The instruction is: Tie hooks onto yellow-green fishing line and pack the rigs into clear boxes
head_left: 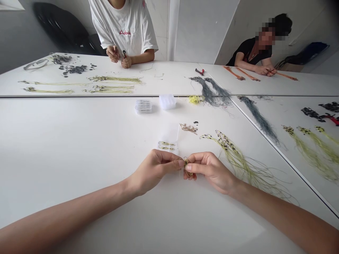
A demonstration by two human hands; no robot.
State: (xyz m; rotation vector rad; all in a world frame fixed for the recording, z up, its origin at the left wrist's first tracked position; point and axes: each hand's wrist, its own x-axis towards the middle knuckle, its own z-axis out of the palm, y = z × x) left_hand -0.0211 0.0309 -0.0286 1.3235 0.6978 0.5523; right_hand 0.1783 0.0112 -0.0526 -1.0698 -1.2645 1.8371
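Observation:
A small coil of yellow-green fishing line (188, 173) with dark bits on it is pinched between my two hands. My left hand (156, 169) grips its left edge with thumb and forefinger. On the other side, the thumb and fingers of my right hand (212, 171) are closed on the coil. Just behind my left hand stands a clear plastic box (172, 132) with its lid up, holding small coiled yellow-green rigs (166, 145); my hand hides part of it. To the right of my right hand lies a bundle of yellow-green lines with hooks (238, 153).
Brown hook-like pieces (188, 128) and tiny black beads (195, 122) lie behind the box. Farther back are two clear boxes (167, 101), a yellow line bundle (195, 100) and grey-blue line bundles (209, 90). Two people sit across the tables, their hands on lines.

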